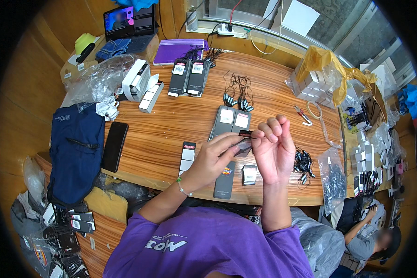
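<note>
My left hand grips a small stack of dark hang tags over the middle of the table. Close beside it my right hand is raised, its fingertips pinched together. A thin dark cord seems to run near those fingers, but what they hold is too small to make out. Below the hands lies a single dark grey hang tag. To its right sits a short stack of small cards with a white label. A strip of white labels lies left of my left hand.
Grey tags with cords lie beyond my hands, and more tag stacks farther back. Black cords are heaped at right, near a clear plastic bag. A phone and snips flank the work area. A co-worker sits lower right.
</note>
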{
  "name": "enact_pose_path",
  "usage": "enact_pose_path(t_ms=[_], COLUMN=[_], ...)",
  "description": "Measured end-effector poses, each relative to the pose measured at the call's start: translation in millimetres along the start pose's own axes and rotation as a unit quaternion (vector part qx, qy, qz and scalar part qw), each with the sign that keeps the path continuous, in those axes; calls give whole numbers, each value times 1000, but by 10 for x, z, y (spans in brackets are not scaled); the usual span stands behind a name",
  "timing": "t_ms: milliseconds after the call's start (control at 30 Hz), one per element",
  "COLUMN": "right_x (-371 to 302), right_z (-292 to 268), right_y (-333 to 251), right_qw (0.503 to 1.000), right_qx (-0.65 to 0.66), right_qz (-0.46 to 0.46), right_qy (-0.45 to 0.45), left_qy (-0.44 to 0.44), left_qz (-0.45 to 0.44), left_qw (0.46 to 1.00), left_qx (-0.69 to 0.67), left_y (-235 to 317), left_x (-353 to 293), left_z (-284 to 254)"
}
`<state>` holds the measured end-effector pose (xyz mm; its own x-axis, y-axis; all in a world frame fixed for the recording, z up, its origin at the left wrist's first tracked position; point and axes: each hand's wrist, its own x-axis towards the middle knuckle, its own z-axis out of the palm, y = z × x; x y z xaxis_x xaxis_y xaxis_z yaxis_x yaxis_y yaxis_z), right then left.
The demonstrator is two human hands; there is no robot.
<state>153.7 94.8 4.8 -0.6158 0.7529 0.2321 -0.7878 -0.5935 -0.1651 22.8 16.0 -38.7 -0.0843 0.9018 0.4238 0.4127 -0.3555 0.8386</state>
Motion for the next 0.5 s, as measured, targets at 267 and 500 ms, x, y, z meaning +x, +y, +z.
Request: enact_pose_path(t_ms=[267, 500], right_x=[-36, -68], right_z=[121, 161], right_y=[-160, -146], right_qw=[997, 986], right_qx=[-57, -148], right_qz=[-49, -73], right_qy=[-35, -36], left_qy=[75, 71], left_qz=[-15, -34], left_qw=[985, 995], left_qx=[-154, -54], left_y=[-73, 135], left_x=[-22, 32], left_z=[-2, -51])
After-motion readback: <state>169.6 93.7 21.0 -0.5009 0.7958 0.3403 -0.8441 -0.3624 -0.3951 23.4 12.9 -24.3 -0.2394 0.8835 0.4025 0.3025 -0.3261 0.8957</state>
